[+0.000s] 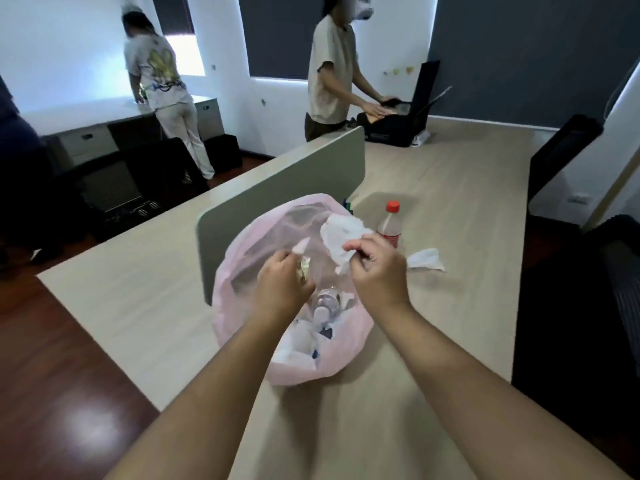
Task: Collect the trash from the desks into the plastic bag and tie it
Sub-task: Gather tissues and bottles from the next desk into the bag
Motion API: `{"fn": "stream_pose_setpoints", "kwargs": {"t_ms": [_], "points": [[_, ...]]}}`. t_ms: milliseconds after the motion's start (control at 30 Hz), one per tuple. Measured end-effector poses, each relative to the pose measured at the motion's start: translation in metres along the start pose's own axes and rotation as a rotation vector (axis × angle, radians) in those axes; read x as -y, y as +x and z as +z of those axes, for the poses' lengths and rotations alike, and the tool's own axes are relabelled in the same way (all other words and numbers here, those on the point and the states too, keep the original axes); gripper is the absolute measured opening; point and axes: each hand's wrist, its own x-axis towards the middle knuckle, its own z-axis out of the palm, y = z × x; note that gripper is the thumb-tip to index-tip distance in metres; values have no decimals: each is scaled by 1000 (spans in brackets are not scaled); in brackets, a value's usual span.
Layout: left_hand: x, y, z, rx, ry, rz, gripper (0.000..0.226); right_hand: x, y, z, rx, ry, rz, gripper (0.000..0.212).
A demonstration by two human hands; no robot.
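A pink translucent plastic bag (235, 299) stands open on the light wooden desk (145, 306). Inside it lie a clear plastic bottle (325, 301) and white crumpled trash (298, 344). My left hand (282, 289) is over the bag's mouth, fingers closed on a small crinkled wrapper (304, 268). My right hand (375, 268) pinches a crumpled white tissue (341, 237) above the bag's right rim. A cola bottle with a red cap (390, 225) stands just right of the bag. Another crumpled white tissue (426, 259) lies on the desk beside it.
A grey-green divider panel (277, 188) rises along the desk behind the bag. Two people stand at the far side, one at a white counter (86, 112), one at a black case (398, 129). Dark chairs (571, 306) stand to the right and left.
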Motion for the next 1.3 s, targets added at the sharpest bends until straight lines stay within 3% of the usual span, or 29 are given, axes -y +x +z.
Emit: {"fn": "stream_pose_setpoints", "kwargs": {"t_ms": [67,133,200,300,400,467,633,767,933,1000,1167,1300], "points": [[20,4,1,305,190,-127,39,-1,-3,19,269,-84,97,28],[33,7,-3,529,273,-149,64,-4,-5,34,633,-238,184,38],[34,12,-6,535,303,-67,67,-7,-3,39,789,-300,236,47],[15,23,-13,326,339,66,36,-5,7,28,668,-254,218,47],[-22,36,-15,194,346,120,32,-9,19,3,384,-192,-2,39],[-56,46,-7,124,301,174,29,-20,30,-18,198,-147,-52,35],[-149,53,48,42,-45,294,17,-94,52,-70,-22,-200,137,32],[-184,41,136,228,-266,82,21,-181,41,-93,69,-286,380,24],[-149,33,236,424,-143,-365,44,-273,11,-86,232,-390,609,25],[-138,38,261,383,-149,-452,62,-301,7,-77,309,-401,645,27],[-136,86,284,77,-250,-498,101,-343,35,-56,562,-504,581,47],[-145,135,283,-145,-382,-516,113,-365,69,-43,744,-625,523,65]]}}
